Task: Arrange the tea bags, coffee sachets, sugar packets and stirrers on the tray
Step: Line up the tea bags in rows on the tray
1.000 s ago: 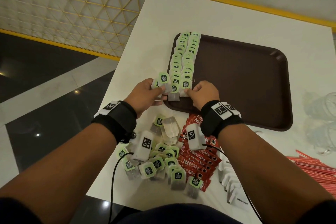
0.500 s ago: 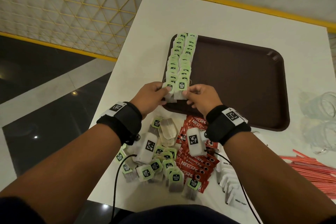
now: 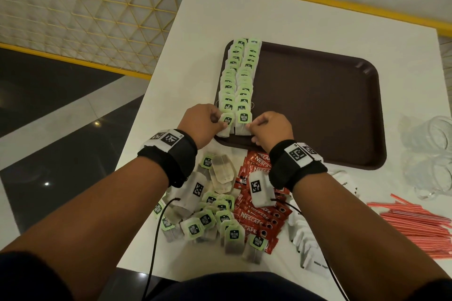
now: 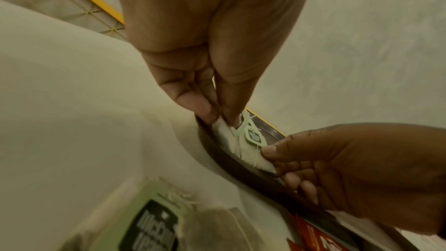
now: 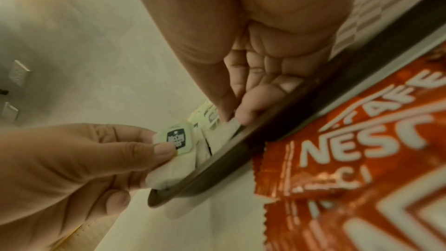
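Note:
A brown tray (image 3: 318, 105) lies on the white table, with two columns of green-tagged tea bags (image 3: 241, 76) along its left side. My left hand (image 3: 221, 126) pinches a tea bag (image 3: 226, 124) at the near end of the left column. My right hand (image 3: 250, 127) pinches the neighbouring tea bag (image 3: 242, 122) at the near end of the right column. In the left wrist view my thumb and forefinger (image 4: 207, 110) nip the left bag (image 4: 223, 129) over the tray rim (image 4: 241, 167). The right wrist view shows my right fingertips (image 5: 246, 115) on a corner of the right bag (image 5: 230, 127).
Near me lie loose tea bags (image 3: 215, 217), red Nescafe sachets (image 3: 259, 215), white sugar packets (image 3: 308, 239) and red stirrers (image 3: 415, 225). Clear glasses (image 3: 430, 154) stand right of the tray. The table's left edge (image 3: 151, 95) drops to the floor beside a yellow railing (image 3: 73, 14).
My left hand brought its tea bag from beside the tray onto the near end of the left column. Both hands settled their bags lower, against the tray's near rim.

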{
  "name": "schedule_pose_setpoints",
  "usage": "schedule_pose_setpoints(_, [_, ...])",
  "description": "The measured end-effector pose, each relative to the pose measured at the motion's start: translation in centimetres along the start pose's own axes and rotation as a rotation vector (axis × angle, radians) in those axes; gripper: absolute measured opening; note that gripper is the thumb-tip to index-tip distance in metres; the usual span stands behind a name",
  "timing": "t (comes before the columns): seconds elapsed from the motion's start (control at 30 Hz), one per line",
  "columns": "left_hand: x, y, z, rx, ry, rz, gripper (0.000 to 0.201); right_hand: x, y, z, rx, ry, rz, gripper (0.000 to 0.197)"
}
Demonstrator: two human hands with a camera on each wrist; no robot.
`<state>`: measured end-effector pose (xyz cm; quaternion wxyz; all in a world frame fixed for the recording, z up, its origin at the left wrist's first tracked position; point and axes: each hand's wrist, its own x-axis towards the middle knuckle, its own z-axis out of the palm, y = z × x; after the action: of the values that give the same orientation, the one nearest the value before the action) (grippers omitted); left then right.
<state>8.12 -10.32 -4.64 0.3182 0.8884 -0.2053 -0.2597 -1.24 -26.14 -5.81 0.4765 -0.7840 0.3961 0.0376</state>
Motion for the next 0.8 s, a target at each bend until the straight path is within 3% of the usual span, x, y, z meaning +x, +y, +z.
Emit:
schedule_pose_setpoints(0.17, [0.2, -0.3, -0.2, -0.033, 0.110, -0.017, 0.026, -0.3, -0.2, 0.1, 0.056, -0.020, 0.047, 0.010])
schedule_pose_setpoints(0.37, [0.5, -0.4, -0.4, 0.074, 0.105, -0.045, 0.022, -0.2, -0.9, 0.2, 0.021, -0.021, 0.055, 0.006])
schedule_pose_setpoints(0.53, [-0.5, -1.1, -1.3, 0.059, 0.128, -0.025, 0.018, -1.4, -1.2, -0.8, -0.219, -0.011, -0.135, 0.013])
schedule_pose_setpoints(0.6, [-1.3, -1.6, -2.1, 0.079, 0.094, 0.009, 0.015, -3.0, -1.8, -1.3, -0.299, -0.094, -0.225, 0.012])
schedule_pose_setpoints(0.7, [-2.9, -2.7, -3.1, 0.176, -0.074, 0.068, 0.010, -6.0, -2.4, -1.2, -0.430, -0.341, -0.345, 0.007])
schedule_pose_setpoints(0.8, [-4.4, -3.8, -3.0, 0.259, -0.201, 0.098, 0.017, -7.9, -2.0, -0.2, -0.706, -0.502, -0.479, 0.030])
